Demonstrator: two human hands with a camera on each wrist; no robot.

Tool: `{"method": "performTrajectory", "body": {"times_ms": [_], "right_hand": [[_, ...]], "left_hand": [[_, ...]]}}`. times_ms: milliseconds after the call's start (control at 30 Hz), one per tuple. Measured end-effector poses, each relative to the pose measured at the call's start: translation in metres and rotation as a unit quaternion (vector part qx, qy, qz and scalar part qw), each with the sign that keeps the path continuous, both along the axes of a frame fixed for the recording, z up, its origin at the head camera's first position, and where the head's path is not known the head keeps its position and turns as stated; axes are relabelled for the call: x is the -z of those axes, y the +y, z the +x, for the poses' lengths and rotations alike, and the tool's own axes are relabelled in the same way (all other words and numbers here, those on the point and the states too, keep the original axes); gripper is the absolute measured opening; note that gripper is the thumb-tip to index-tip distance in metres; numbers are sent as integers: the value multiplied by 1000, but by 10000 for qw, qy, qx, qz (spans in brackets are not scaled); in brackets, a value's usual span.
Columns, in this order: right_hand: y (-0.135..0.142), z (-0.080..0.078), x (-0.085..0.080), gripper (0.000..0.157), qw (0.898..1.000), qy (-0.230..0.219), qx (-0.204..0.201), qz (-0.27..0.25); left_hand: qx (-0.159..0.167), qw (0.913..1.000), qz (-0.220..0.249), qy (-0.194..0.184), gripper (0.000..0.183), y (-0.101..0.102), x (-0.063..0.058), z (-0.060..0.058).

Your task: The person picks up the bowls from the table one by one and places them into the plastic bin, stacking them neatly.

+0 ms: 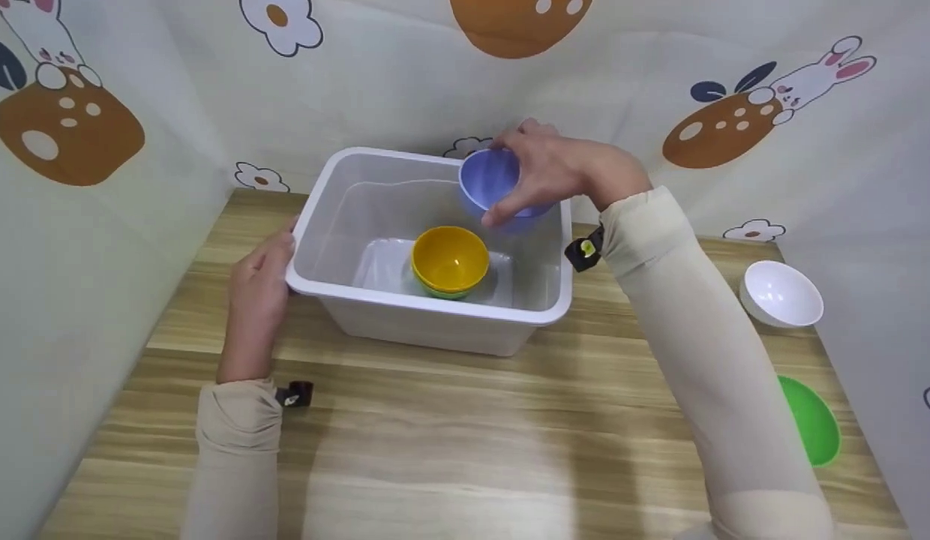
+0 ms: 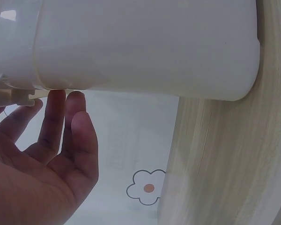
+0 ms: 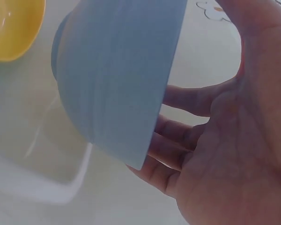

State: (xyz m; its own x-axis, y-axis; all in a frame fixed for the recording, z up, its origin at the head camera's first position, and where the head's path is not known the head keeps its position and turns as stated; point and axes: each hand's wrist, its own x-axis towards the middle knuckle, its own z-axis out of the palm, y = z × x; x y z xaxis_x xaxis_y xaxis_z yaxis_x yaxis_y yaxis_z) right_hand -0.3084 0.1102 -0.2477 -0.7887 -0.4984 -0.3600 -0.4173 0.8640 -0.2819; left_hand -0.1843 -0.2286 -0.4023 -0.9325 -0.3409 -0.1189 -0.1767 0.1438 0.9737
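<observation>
My right hand (image 1: 544, 169) holds a blue bowl (image 1: 486, 180) by its rim, tilted over the right back part of a white plastic tub (image 1: 427, 302). In the right wrist view the fingers lie along the far side of the blue bowl (image 3: 117, 79). Down on the tub's floor sits a yellow bowl (image 1: 450, 259), with a green bowl (image 1: 448, 293) showing beneath it. At the tub's left end, my left hand (image 1: 259, 292) grips the rim. The left wrist view shows its bent fingers (image 2: 51, 117) touching the tub's outer wall (image 2: 145, 47) under the lip.
A white bowl (image 1: 781, 294) stands on the wooden table (image 1: 435, 435) at the right edge. Nearer, a green dish (image 1: 811, 424) is partly hidden by the right sleeve. Patterned cloth (image 1: 390, 82) hangs behind the tub and along both sides.
</observation>
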Motion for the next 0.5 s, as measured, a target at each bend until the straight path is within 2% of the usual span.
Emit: {"method": "performTrajectory", "body": {"times_ms": [200, 500], "right_hand": [[-19, -1, 9, 107, 9998, -26, -183, 88], [-39, -3, 19, 110, 9996, -218, -145, 93]], "left_hand": [[-61, 9999, 96, 32, 42, -1, 0, 1], [-33, 9998, 197, 79, 42, 1, 0, -1]]}}
